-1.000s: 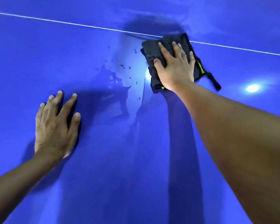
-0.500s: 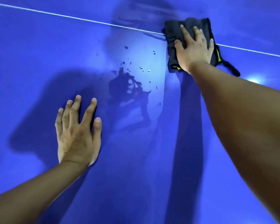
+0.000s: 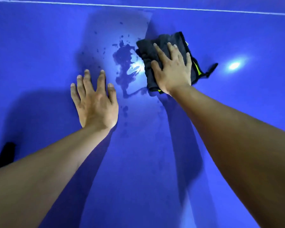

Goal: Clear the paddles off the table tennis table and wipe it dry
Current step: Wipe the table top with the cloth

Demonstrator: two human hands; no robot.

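**Fig.** Head view, wiping stage. The right hand [image 3: 173, 69] is pressing a folded dark cloth [image 3: 173, 40] flat onto the blue counter [image 3: 39, 55]. Its grip is lying wide, w/ fingers straight and spread over the cloth and nothing pinched. Prob. reason: the palm is loading the whole pad evenly, so the fabric is taking up water rather than bunching.

The left hand [image 3: 95, 99] is resting palm-down on bare counter, fingers splayed, holding nothing. Judged fn.: it is bracing body wt. while the person is leaning fwd.

A puddle [image 3: 123, 63] w/ scattered droplets is lying between the two hands. Its right margin is sitting just beside the cloth's left edge, i.e. the wet patch is directly left of the working grip. The cloth's loop tag [image 3: 211, 69] is trailing to the right. A white line [image 3: 138, 7] is running across the far side, apart from the cloth. Lamp glare [image 3: 234, 65] is reflecting off the counter right of the cloth.

No paddles are showing. A dark shape [image 3: 5, 153] at the lower-left edge is too cut off to identify.

Judgement: drying is only partway, as water is lying unwiped. The next stroke is likely calling for a leftward sweep through the puddle.
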